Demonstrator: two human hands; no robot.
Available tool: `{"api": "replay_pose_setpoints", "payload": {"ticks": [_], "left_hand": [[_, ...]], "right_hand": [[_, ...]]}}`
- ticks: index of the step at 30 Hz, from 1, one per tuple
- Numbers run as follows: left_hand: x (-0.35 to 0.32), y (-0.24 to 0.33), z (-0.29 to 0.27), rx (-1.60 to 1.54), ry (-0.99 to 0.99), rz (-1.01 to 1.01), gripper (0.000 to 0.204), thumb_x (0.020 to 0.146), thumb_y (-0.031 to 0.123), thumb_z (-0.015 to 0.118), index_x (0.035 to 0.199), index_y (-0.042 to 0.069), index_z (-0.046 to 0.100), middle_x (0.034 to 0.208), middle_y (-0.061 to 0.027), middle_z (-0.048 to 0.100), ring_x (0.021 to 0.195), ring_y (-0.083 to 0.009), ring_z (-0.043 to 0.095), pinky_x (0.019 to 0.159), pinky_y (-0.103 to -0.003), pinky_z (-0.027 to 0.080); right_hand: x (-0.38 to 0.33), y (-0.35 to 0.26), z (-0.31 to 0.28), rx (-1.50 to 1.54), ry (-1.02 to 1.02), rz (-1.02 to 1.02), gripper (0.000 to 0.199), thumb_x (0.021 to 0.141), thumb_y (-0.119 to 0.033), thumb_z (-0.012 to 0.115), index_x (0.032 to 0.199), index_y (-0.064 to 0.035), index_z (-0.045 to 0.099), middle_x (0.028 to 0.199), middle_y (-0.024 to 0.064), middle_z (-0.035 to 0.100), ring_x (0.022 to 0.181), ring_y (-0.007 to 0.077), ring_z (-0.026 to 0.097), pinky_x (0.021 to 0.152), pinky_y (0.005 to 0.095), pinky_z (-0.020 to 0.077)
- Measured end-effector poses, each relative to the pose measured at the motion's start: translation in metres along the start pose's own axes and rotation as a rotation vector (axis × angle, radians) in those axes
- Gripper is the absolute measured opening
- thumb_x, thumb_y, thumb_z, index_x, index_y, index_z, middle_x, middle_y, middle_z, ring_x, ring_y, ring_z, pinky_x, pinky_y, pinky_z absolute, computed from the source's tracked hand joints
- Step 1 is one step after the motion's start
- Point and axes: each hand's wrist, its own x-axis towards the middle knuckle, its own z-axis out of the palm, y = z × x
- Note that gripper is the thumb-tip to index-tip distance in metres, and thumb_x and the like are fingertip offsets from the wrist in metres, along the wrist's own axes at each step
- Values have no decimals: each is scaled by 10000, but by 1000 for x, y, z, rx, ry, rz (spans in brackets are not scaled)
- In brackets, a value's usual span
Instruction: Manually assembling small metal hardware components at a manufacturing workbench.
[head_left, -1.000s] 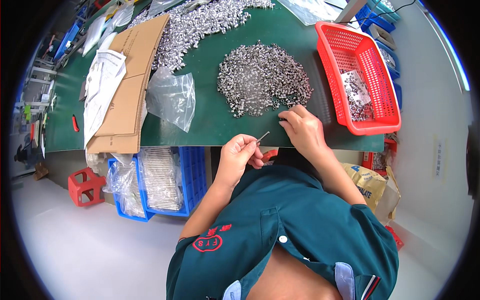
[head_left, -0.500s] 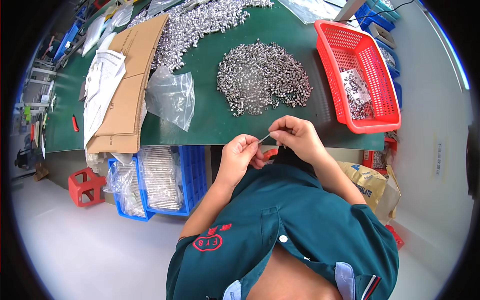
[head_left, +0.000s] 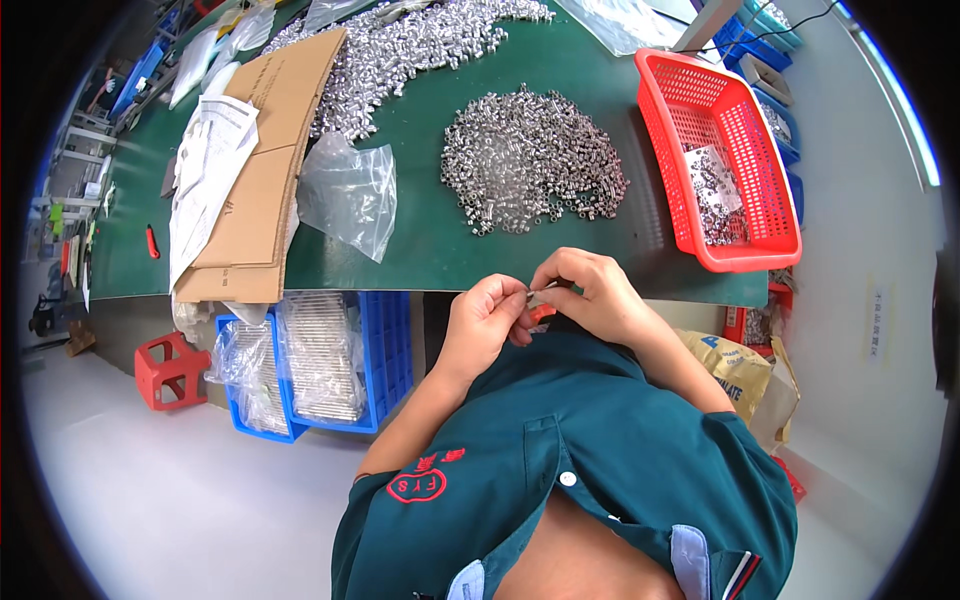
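Note:
Both of my hands are pinched together just off the table's front edge. My left hand (head_left: 487, 322) holds a thin metal rod between thumb and forefinger; only a bit of it shows now. The fingertips of my right hand (head_left: 592, 293) meet the rod's end, and whatever small piece they pinch is hidden. An orange-red thing (head_left: 545, 313) shows partly behind the fingers of my left hand. Beyond the hands, a heap of small silvery metal rings (head_left: 535, 155) lies on the green table (head_left: 420, 270).
At right stands a red perforated basket (head_left: 690, 215) with metal pieces inside. A larger metal heap (head_left: 410, 50) lies far left, near cardboard (head_left: 245, 210), papers (head_left: 205, 190) and a plastic bag (head_left: 350, 195). Blue crates (head_left: 385, 350) and a red stool (head_left: 170, 370) are below.
My hands have come closer together, and the rod that showed between them is now mostly covered by fingertips. The view has shifted slightly.

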Motion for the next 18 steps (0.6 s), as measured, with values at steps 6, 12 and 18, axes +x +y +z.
{"api": "replay_pose_setpoints", "payload": {"ticks": [6, 12, 18], "left_hand": [[3, -8, -10, -199, 30, 5, 135, 938, 134, 499, 924, 10, 551, 707, -60, 591, 567, -130, 576, 519, -245, 486], [3, -12, -17, -228, 117, 6, 128, 932, 134, 512, 931, 12, 552, 709, -57, 589, 547, -127, 570, 507, -239, 483], [2, -14, -20, -225, 132, -1, 119, 927, 127, 517, 930, 13, 552, 708, -59, 591, 544, -130, 569, 506, -242, 483]], "right_hand": [[9, 14, 3, -150, 103, -16, 221, 737, -13, 661, 954, 1, 618, 781, 96, 587, 701, 187, 617, 627, 300, 496], [41, 24, 6, -467, 325, -232, 217, 727, -41, 678, 938, -49, 631, 918, 102, 592, 772, 288, 618, 666, 360, 511], [52, 30, 7, -561, 225, -329, 172, 718, -36, 674, 877, -29, 609, 905, 103, 587, 802, 299, 607, 679, 373, 505]]}}
